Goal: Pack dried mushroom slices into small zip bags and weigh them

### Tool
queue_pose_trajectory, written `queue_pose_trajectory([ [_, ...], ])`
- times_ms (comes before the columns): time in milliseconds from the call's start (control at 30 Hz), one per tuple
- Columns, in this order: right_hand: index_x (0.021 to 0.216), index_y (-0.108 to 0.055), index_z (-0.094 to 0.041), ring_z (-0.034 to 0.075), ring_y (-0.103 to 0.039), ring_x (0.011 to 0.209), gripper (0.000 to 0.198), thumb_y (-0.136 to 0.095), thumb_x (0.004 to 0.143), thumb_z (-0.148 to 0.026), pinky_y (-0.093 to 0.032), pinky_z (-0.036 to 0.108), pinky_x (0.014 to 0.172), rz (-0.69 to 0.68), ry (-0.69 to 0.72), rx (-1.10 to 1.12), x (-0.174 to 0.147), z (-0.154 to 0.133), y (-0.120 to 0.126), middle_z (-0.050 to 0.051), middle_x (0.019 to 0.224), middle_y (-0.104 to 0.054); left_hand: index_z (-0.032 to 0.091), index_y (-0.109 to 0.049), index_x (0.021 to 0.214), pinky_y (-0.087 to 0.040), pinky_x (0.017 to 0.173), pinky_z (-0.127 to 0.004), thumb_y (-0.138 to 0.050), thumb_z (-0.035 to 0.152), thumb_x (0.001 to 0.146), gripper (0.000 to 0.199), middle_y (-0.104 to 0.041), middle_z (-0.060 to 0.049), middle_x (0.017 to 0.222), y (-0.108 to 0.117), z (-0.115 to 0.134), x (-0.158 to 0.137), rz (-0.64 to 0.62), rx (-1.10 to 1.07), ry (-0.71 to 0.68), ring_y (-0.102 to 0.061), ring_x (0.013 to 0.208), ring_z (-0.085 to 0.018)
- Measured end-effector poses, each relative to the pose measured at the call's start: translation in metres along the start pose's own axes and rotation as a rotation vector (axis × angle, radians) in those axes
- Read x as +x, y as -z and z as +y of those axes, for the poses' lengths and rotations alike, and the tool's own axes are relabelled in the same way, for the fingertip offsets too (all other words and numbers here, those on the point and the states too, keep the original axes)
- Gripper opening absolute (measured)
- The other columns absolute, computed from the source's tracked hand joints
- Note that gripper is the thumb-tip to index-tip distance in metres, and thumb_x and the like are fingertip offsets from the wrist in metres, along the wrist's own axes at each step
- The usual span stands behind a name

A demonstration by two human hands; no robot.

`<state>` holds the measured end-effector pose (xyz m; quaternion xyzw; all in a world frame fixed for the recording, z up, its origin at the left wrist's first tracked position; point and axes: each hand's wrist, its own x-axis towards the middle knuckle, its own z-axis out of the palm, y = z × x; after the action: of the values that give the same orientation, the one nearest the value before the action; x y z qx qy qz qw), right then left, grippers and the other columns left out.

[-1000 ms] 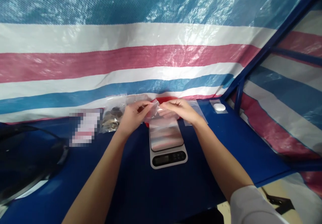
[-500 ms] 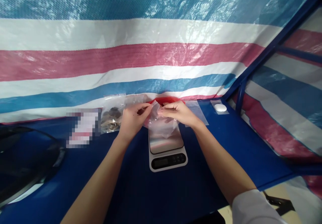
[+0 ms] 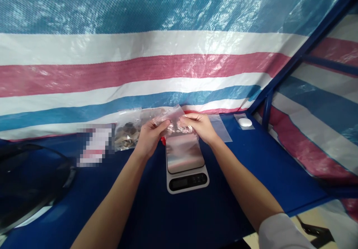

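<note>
Between my hands is a clear plastic bag (image 3: 173, 115), crinkled and shiny, raised above the far end of a kitchen scale (image 3: 185, 153). My left hand (image 3: 152, 134) pinches the bag's left side with the thumb on top. On the other side, my right hand (image 3: 199, 126) grips it between thumb and fingers. The scale has a mirror-like plate and a dark display panel facing me. Behind the bag, a red object (image 3: 163, 140) shows only in small parts; my hands and the bag hide the rest.
A clear bag of dark and brown pieces (image 3: 127, 135) lies left of my hands. To the right are a flat clear bag (image 3: 220, 127) and a white rounded item (image 3: 245, 122) on a small bag. A black round object (image 3: 33, 178) sits at far left. Striped sheeting (image 3: 156, 66) closes the back.
The clear bag has been lifted and turned, so its lower part no longer hangs over the scale plate. Both hands now hold it by its sides, thumbs on top. The view has tilted slightly upward.
</note>
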<state>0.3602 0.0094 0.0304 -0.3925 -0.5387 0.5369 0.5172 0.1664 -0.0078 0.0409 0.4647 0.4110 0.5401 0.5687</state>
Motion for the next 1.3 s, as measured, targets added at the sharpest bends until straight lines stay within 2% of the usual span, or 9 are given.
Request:
queue_pose_trajectory([
  [100,0.091,-0.080,-0.019,0.022,-0.075,0.087,0.037,-0.085,0.070,-0.049,-0.062,0.031,0.077,-0.028,-0.062,-0.013,0.000,0.000,0.000,0.006,0.092,-0.080,0.015,-0.077,0.082,-0.054,0.067,-0.027,-0.091,0.041,0.062,0.036,-0.075,-0.005,0.079,0.009,-0.003,0.004,0.057,0.018,0.012,-0.065,0.068,-0.015],
  [200,0.096,-0.079,-0.020,0.022,-0.076,0.089,0.040,-0.083,0.073,-0.052,-0.064,0.031,0.070,-0.056,-0.133,0.021,0.001,-0.003,0.003,0.007,0.096,-0.079,0.015,-0.077,0.079,-0.054,0.066,-0.030,-0.089,0.044,0.065,0.034,-0.074,-0.006,0.075,0.023,0.000,0.007,-0.021,0.143,0.021,-0.065,0.065,-0.016],
  [367,0.106,-0.078,-0.024,0.021,-0.075,0.091,0.038,-0.081,0.076,-0.048,-0.065,0.030,0.067,-0.145,-0.008,-0.099,0.004,-0.014,-0.002,0.005,0.110,-0.077,0.015,-0.079,0.083,-0.055,0.069,-0.034,-0.079,0.044,0.078,0.030,-0.074,-0.008,0.078,0.036,0.013,0.005,-0.299,0.345,0.042,-0.066,0.068,-0.020],
  [567,0.098,-0.081,-0.022,0.016,-0.070,0.070,0.032,-0.080,0.076,-0.045,-0.061,0.029,0.063,-0.277,0.065,-0.261,0.006,-0.009,-0.008,0.002,0.088,-0.078,0.019,-0.077,0.072,-0.050,0.061,-0.029,-0.076,0.046,0.081,0.029,-0.066,-0.002,0.061,0.041,0.016,0.007,-0.363,0.492,0.002,-0.058,0.056,-0.015],
  [667,0.096,-0.081,-0.019,0.016,-0.068,0.067,0.032,-0.079,0.077,-0.045,-0.058,0.028,0.061,-0.259,0.057,-0.298,0.009,0.000,-0.005,0.003,0.082,-0.077,0.020,-0.076,0.071,-0.049,0.062,-0.028,-0.073,0.048,0.082,0.030,-0.067,-0.002,0.062,0.042,0.011,0.009,-0.282,0.633,-0.085,-0.060,0.059,-0.016],
  [833,0.090,-0.082,-0.021,0.017,-0.066,0.064,0.024,-0.074,0.082,-0.043,-0.054,0.030,0.064,-0.152,0.100,-0.460,0.014,0.008,0.003,0.002,0.077,-0.076,0.021,-0.077,0.091,-0.052,0.071,-0.029,-0.074,0.045,0.080,0.027,-0.076,-0.004,0.082,0.038,0.008,0.007,0.093,0.887,-0.381,-0.066,0.071,-0.019],
  [967,0.084,-0.082,-0.023,0.018,-0.067,0.070,0.019,-0.071,0.085,-0.037,-0.050,0.030,0.068,-0.115,0.175,-0.600,0.014,0.008,0.003,0.001,0.079,-0.077,0.019,-0.076,0.083,-0.049,0.070,-0.028,-0.064,0.045,0.090,0.029,-0.073,-0.004,0.076,0.024,0.012,-0.002,0.142,1.024,-0.547,-0.062,0.067,-0.017],
  [1100,0.082,-0.082,-0.021,0.016,-0.064,0.070,0.022,-0.068,0.088,-0.037,-0.046,0.027,0.067,-0.117,0.236,-0.679,0.009,0.001,-0.003,0.000,0.074,-0.075,0.018,-0.068,0.058,-0.045,0.059,-0.026,-0.051,0.048,0.096,0.051,-0.065,-0.003,0.056,0.013,0.008,-0.007,-0.002,0.967,-0.336,-0.058,0.056,-0.016],
  [1300,0.079,-0.080,-0.018,0.013,-0.060,0.068,0.023,-0.064,0.092,-0.028,-0.043,0.026,0.066,-0.278,0.341,-0.683,0.000,-0.014,-0.011,0.000,0.072,-0.072,0.015,-0.071,0.064,-0.049,0.055,-0.026,-0.057,0.062,0.089,0.055,-0.068,-0.005,0.057,0.012,-0.005,-0.001,-0.013,0.625,-0.032,-0.062,0.052,-0.016],
])
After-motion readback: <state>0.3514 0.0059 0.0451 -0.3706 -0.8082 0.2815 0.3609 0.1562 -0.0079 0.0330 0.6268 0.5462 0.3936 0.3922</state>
